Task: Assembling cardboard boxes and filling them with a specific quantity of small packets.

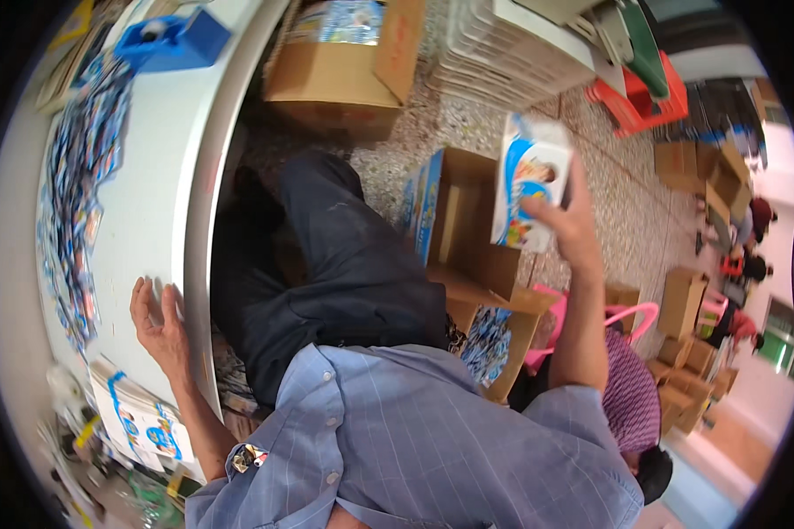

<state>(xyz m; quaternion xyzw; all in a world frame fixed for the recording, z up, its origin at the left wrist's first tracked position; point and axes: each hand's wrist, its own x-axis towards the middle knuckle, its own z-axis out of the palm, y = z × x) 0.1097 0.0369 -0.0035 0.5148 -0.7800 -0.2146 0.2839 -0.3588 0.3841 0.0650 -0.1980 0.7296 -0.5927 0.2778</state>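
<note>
My right hand point(575, 219) grips a small white carton point(531, 176) with blue print, thumb across its front. It holds the carton up at the right, beside an open cardboard box point(468, 212) with a blue printed side. My left hand point(161, 328) rests at the edge of the white table point(154, 167), its fingers loosely apart and nothing in them. Along the far side of that table lies a long heap of small blue-printed packets point(79, 194). Nearer to me, flat white printed cartons point(141, 419) lie stacked by my left forearm.
A blue tape dispenser point(172, 40) stands on the table. Another cardboard box point(335, 84) holds printed packets. By my right side are an open box of packets point(490, 344) and a pink chair point(626, 317). White crates point(512, 48) and a red stool point(644, 101) stand beyond; several people sit farther off.
</note>
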